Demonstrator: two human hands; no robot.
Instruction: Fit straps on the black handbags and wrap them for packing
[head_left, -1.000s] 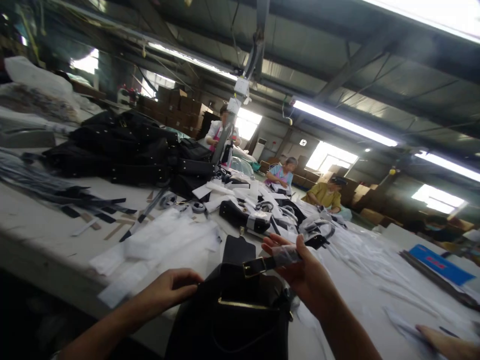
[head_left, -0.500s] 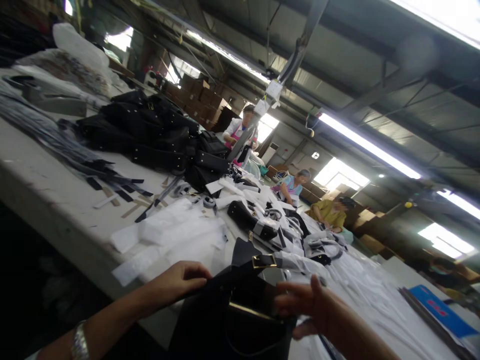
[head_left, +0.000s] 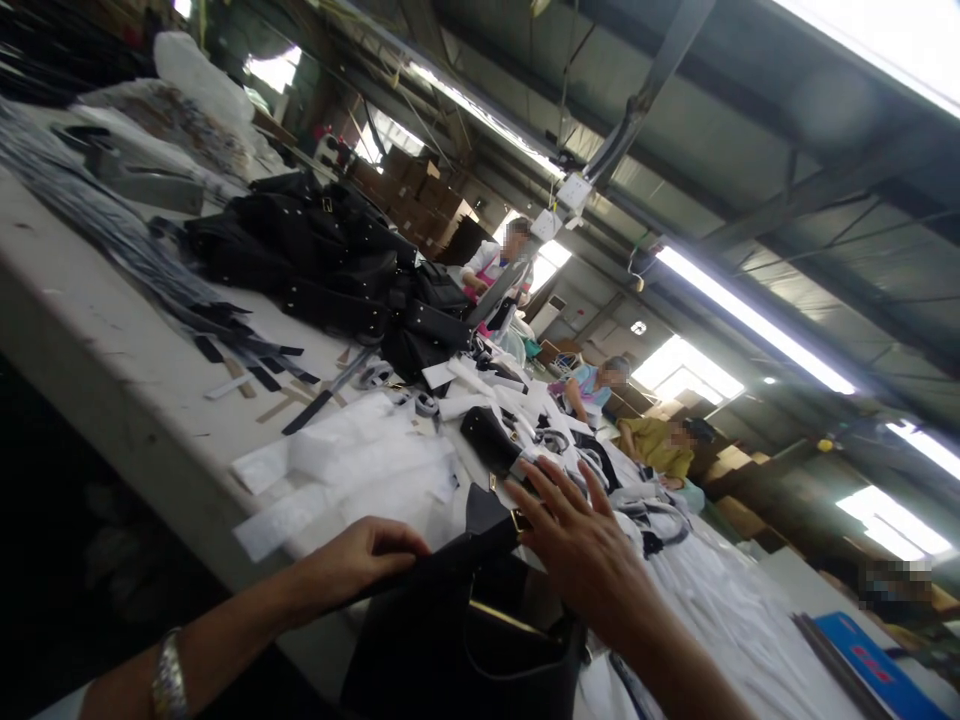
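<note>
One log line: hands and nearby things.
left hand: holding edge of black bag; right hand: spread near gold buckle; nearby: white sheets on table

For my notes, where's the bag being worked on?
In the head view, the bag is at bottom centre, its top between the left hand and right hand.

I look out from one camera on my head, facing forward and down: my left hand [head_left: 360, 558], right hand [head_left: 585, 545] and the black bag [head_left: 450, 655] sit close at the bottom, the white table [head_left: 127, 370] runs away beyond, and co-workers [head_left: 656, 445] and ceiling lamps [head_left: 754, 318] lie farther off. The view tilts, sloping down rightward.
</note>
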